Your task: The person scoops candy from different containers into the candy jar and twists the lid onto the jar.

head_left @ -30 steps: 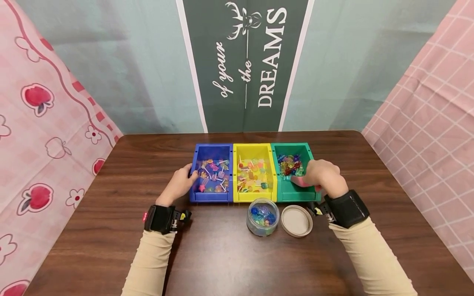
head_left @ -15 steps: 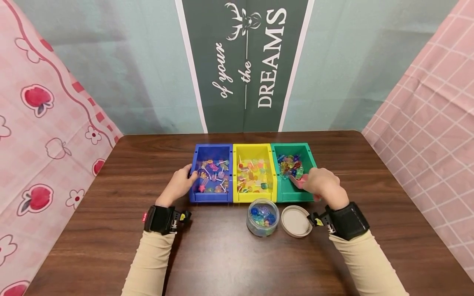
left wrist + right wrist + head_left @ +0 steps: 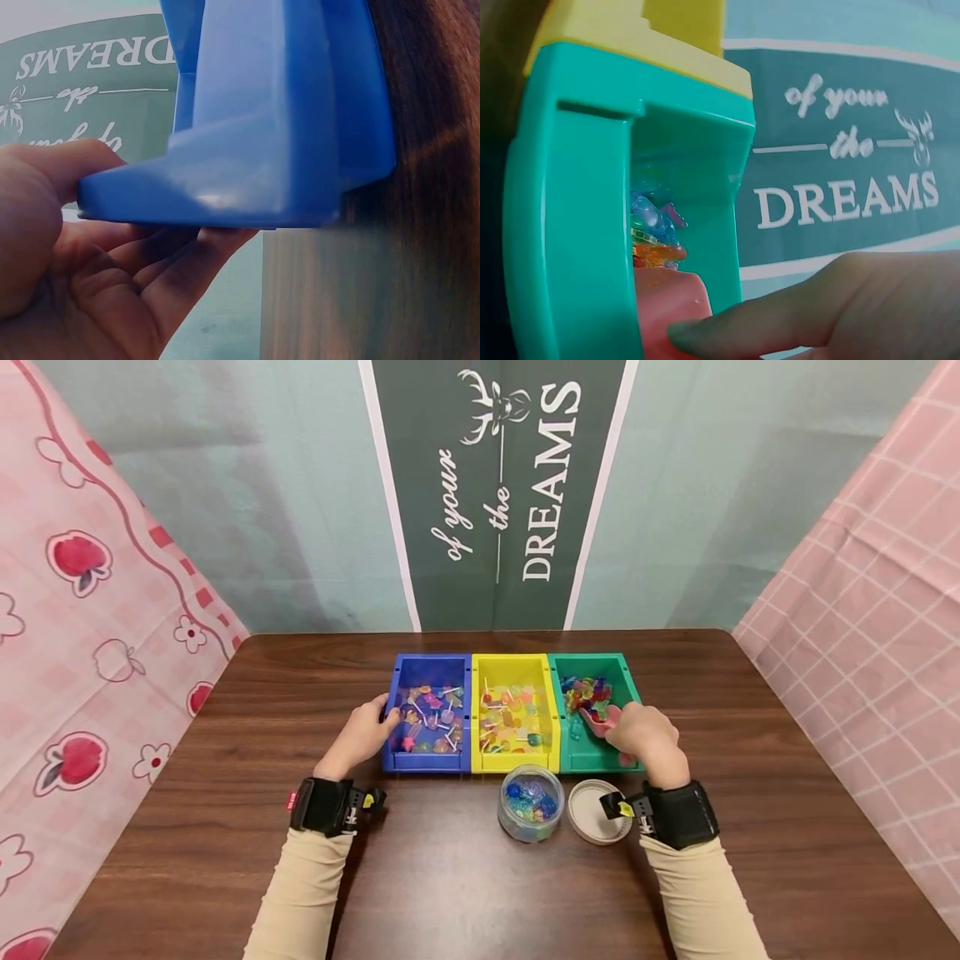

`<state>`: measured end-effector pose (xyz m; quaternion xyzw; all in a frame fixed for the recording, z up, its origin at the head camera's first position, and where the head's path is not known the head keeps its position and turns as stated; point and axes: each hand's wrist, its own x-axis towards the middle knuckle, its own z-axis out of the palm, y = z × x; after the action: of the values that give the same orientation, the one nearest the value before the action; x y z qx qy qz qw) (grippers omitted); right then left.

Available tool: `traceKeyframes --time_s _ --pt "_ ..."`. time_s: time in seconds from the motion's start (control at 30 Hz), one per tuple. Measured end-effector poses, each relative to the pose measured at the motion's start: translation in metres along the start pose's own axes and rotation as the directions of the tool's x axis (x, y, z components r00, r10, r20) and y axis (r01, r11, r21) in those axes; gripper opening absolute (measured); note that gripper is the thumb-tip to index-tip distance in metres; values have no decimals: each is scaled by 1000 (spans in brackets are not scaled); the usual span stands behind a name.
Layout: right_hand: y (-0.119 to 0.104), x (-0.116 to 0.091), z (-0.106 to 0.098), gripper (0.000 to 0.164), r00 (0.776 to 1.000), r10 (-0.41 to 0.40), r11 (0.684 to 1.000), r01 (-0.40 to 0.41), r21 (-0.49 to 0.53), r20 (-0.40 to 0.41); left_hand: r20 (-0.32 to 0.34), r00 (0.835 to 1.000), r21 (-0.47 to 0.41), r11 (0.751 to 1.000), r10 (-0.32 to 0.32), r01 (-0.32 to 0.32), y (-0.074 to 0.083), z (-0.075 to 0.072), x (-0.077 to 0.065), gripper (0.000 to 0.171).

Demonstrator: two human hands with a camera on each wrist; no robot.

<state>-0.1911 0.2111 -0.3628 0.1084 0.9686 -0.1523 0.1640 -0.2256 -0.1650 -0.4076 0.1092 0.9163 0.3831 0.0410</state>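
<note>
Yellow bin (image 3: 516, 763) sits mid-row on the brown table (image 3: 450, 877), the blue bin (image 3: 427, 762) adjoining its left side and the green bin (image 3: 597, 761) its right. Right of the yellow bin, your right hand (image 3: 647, 735) grips the pink scoop (image 3: 602, 721), fingers closed on it; much of the scoop is hidden by your hand. Scoop is inside the green bin, tip at a heap of translucent coloured pieces (image 3: 590, 695). Left of the yellow bin, your left hand (image 3: 362, 733) pinches the blue bin's outer wall between thumb and fingers. Small lollipops (image 3: 447, 716) lie in the blue bin; similar ones in the yellow bin. Clear jar (image 3: 528, 831), uncapped and holding coloured pieces, stands just before the yellow bin's near edge; pale lid (image 3: 591, 814) lies off its near right corner, partly covered by your wrist camera (image 3: 617, 807).
</note>
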Motion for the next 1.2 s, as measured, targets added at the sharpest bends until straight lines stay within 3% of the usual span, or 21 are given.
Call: traceKeyframes --time_s 0.23,0.43,0.87,1.2 --pt "9 -3 4 37 999 33 998 -35 55 38 14 1000 -8 1000 -5 5 0 4 1 47" --pt "12 -4 3 44 999 -14 997 11 80 31 5 1000 -8 1000 -15 15 -3 4 1 47" --pt "13 -4 3 39 1000 -4 997 6 80 -25 -8 1000 2 1000 14 -14 -7 4 2 46" --pt "19 -10 -5 34 996 -83 989 87 123 -37 4 1000 6 1000 3 -3 -5 3 3 47"
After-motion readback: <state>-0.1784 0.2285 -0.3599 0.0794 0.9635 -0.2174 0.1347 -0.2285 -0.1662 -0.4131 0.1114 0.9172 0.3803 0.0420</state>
